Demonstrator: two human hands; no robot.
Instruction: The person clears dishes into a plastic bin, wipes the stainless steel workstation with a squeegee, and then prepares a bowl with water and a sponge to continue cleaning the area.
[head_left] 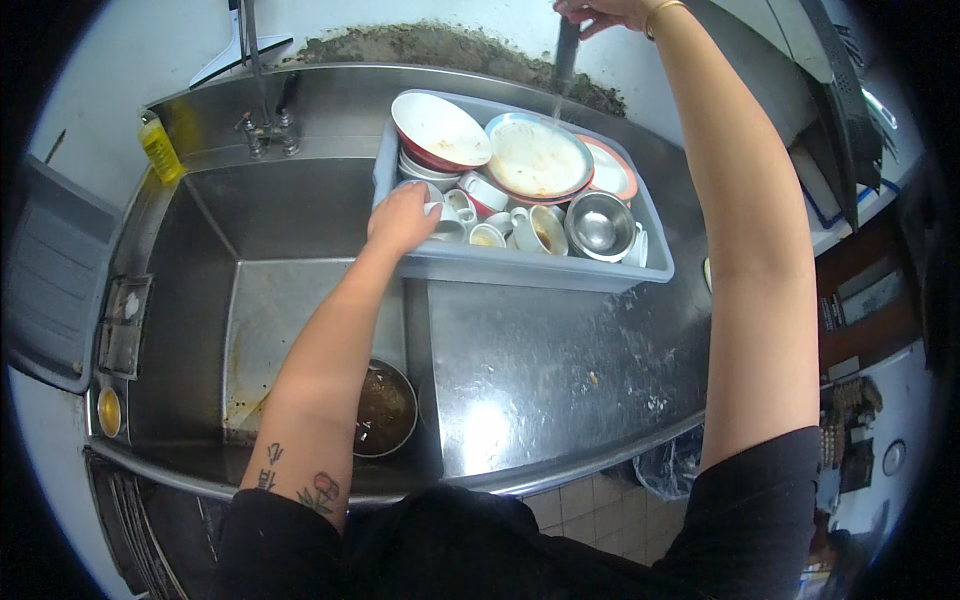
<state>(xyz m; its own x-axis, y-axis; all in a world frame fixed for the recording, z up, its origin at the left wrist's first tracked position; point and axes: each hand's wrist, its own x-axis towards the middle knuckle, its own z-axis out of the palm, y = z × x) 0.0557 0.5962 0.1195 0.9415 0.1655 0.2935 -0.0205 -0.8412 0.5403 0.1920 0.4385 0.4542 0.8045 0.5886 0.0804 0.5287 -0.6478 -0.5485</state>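
A grey plastic tub (520, 272) full of dirty dishes sits across the sink edge and the steel counter. My left hand (402, 217) is at its left end, closed around a white cup (447, 228), fingers partly hidden. High at the top edge, my right hand (605, 14) grips a dark spray nozzle (567, 48). Water runs from it onto a blue-rimmed plate (540, 155) stained with food. Beside that plate lie a red-and-white bowl (441, 130) and an orange-rimmed plate (612, 168). In front are several white cups and a steel bowl (600, 226).
A steel sink (310, 300) lies to the left, with a pot of brown liquid (385, 408) in it. Behind it stand a tap (268, 135) and a yellow bottle (160, 150). A squeegee (240, 55) hangs on the wall. Another grey tub (55, 270) leans at far left.
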